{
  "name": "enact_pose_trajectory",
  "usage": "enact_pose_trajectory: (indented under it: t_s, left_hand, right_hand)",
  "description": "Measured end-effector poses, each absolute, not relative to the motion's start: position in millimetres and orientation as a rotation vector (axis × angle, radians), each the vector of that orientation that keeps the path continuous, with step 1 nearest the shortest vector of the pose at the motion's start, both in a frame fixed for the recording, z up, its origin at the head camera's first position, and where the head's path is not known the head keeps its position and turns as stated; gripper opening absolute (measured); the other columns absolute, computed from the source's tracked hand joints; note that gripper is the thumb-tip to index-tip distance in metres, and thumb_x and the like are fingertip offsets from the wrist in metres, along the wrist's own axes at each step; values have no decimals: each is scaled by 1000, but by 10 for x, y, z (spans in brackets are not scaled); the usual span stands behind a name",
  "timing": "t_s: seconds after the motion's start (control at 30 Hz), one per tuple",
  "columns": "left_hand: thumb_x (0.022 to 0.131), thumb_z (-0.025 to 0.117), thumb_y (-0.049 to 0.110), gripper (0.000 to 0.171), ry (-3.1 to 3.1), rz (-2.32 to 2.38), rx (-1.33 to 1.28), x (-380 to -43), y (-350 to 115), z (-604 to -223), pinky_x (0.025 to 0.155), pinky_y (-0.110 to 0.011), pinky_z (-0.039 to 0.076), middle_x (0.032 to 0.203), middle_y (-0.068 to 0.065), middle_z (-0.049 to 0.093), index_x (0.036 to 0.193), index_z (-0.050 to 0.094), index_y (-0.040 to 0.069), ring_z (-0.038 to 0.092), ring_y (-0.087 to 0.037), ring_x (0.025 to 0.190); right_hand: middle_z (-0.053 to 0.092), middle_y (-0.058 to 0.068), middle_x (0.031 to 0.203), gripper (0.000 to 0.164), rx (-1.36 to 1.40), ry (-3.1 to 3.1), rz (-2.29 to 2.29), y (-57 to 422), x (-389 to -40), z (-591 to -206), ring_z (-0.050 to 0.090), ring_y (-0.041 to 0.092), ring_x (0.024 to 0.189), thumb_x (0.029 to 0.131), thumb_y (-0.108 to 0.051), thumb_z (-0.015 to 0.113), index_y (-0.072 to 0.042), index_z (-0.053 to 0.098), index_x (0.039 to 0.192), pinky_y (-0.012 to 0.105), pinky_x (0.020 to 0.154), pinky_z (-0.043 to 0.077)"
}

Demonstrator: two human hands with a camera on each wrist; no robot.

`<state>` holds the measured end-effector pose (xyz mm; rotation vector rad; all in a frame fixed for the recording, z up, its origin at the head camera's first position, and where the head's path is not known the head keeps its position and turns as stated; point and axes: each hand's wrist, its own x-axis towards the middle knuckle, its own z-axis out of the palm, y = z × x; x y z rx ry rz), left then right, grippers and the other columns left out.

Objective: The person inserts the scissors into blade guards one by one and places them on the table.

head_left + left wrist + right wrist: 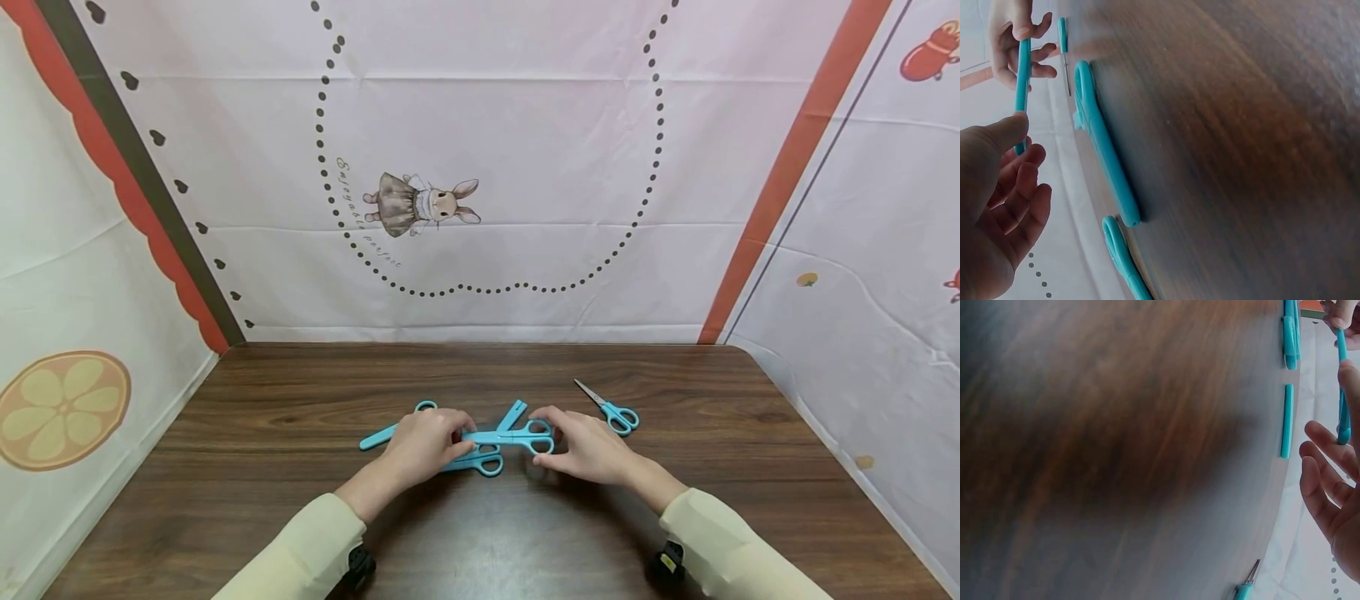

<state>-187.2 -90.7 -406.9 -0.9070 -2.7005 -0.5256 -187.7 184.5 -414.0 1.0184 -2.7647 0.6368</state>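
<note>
A pair of light-blue scissors (510, 437) is held level above the table between both hands, its blades inside a blue cover. My left hand (427, 440) pinches the covered blade end between thumb and fingers. At the other end, my right hand (588, 447) grips the handle loops. Below the held pair lies another covered pair of scissors (489, 463), partly hidden by the left hand. A third covered pair (380, 437) lies behind that hand. Beyond the held pair rests a loose blue blade cover (513, 413).
Scissors with bare metal blades (611, 410) lie to the right, beyond the right hand. The brown wooden table (300, 375) ends at a printed white cloth (525, 167) at the back, with similar cloth on both sides.
</note>
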Motion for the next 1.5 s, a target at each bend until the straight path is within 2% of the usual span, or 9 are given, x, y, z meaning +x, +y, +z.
enact_pose_trajectory:
  t_s: [0.27, 0.5, 0.8, 1.0, 1.23, 1.5]
  left_hand:
    - [81, 70, 29, 12, -2709, -508, -939, -1881, -862, -4112, 49, -16, 36, 73, 10, 59, 89, 69, 19, 46, 2, 57]
    - [81, 70, 31, 13, -2720, -489, -943, -1942, -782, -4126, 48, -16, 35, 70, 11, 55, 88, 69, 20, 43, 1, 56]
    - [81, 70, 32, 14, -2743, -475, -954, -1963, -648, -4083, 47, -16, 35, 74, 10, 58, 87, 69, 20, 47, 0, 58]
    - [81, 70, 31, 14, -2758, -474, -959, -1972, -562, -4064, 48, -16, 36, 74, 10, 58, 88, 70, 19, 47, 0, 59]
    - [81, 70, 33, 14, -2806, -470, -912, -2004, -428, -4070, 48, -18, 35, 69, 13, 53, 87, 69, 21, 44, -2, 59]
    - [80, 70, 30, 9, -2876, -607, -794, -1989, -281, -4073, 46, -20, 36, 67, 13, 52, 84, 70, 22, 44, -2, 56]
  right_hand:
    - [51, -14, 76, 55, 998, -2765, 596, 1893, -1879, -4154, 45, -2, 61, 77, -42, 71, -17, 53, 123, 17, 50, 36]
    - [56, -9, 82, 55, 980, -2774, 612, 1953, -1880, -4145, 51, 5, 65, 77, -39, 72, -15, 53, 123, 17, 52, 37]
    - [53, -13, 85, 54, 957, -2772, 597, 2067, -1859, -4132, 48, 1, 66, 77, -37, 72, -13, 54, 122, 17, 55, 38]
    - [54, -12, 88, 55, 911, -2807, 621, 2142, -1829, -4112, 52, 3, 69, 78, -38, 71, -11, 54, 123, 17, 57, 41]
    - [59, -4, 82, 55, 840, -2825, 731, 2238, -1799, -4083, 53, 2, 68, 77, -33, 73, -9, 53, 122, 19, 58, 43]
    - [58, -5, 80, 54, 773, -2872, 786, 2316, -1757, -4100, 52, 3, 67, 79, -32, 72, -7, 52, 122, 20, 56, 42]
